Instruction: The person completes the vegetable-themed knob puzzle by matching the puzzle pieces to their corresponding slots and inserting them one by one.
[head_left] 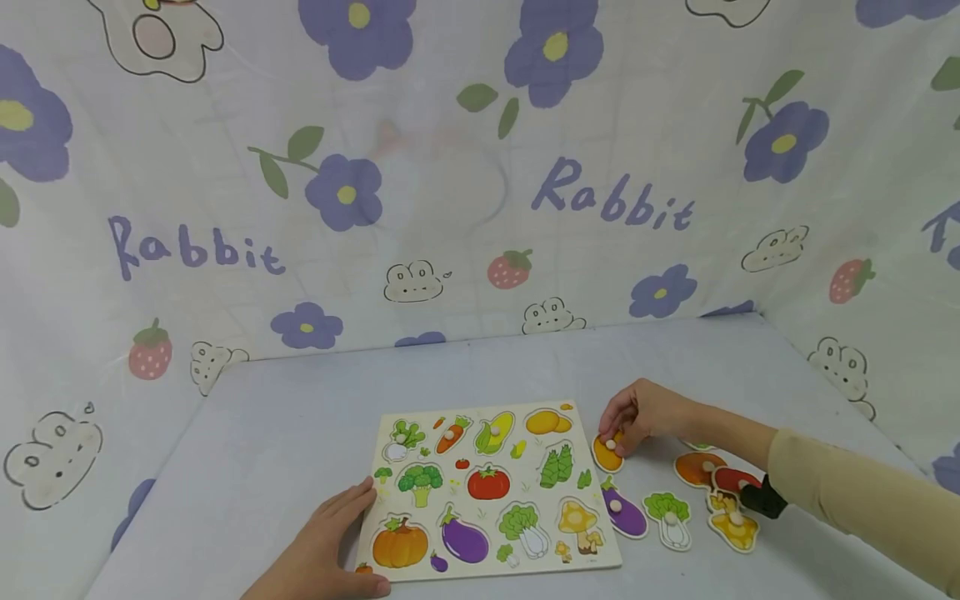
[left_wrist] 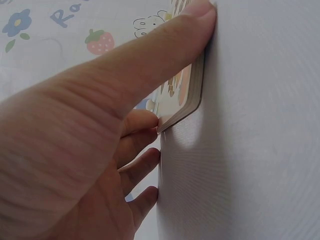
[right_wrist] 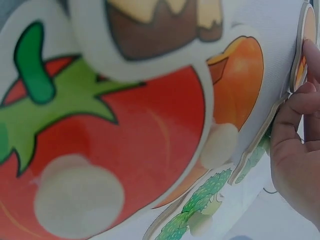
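Left hand (head_left: 330, 546): fingers straight, pressing puzzle board (head_left: 487, 487) at its near-left corner (board flat on table (head_left: 262, 433)). Right hand (head_left: 641, 415): pinching orange piece (head_left: 606, 452), just beside board's right edge. Loose pieces (head_left: 697, 500) farther right.

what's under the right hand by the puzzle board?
Under the right hand lies an orange puzzle piece with a white knob, on the table just right of the board. The fingers touch it; the part under them is covered.
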